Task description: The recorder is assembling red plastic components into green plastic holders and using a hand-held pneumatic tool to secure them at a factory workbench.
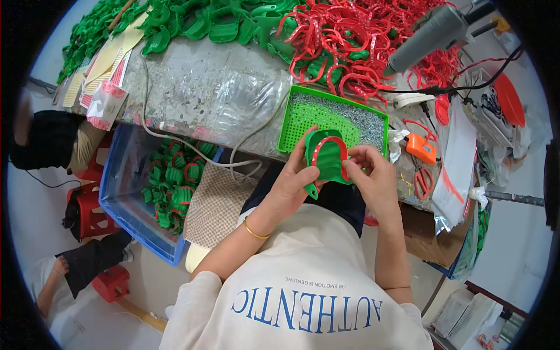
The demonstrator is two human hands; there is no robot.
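Note:
My left hand (290,182) is closed around a curved green plastic piece (328,162), thumb on its near left side. A red strip with pale dots (328,142) arches across this piece. At the right end of the strip, my right hand (375,177) pinches with thumb and forefinger; any small part between these fingertips is hidden. Just beyond both hands lies a bright green tray (283,123) with a perforated floor. Many small silver metal pieces (367,119) are heaped along its far and right sides.
Piles of green pieces (224,26) and red strips (356,41) cover the table's far side. A grey tool (423,44) hangs at upper right. Orange device (421,148) and scissors (423,182) lie right. A blue bin (125,192) holds assembled pieces. Other people sit at left.

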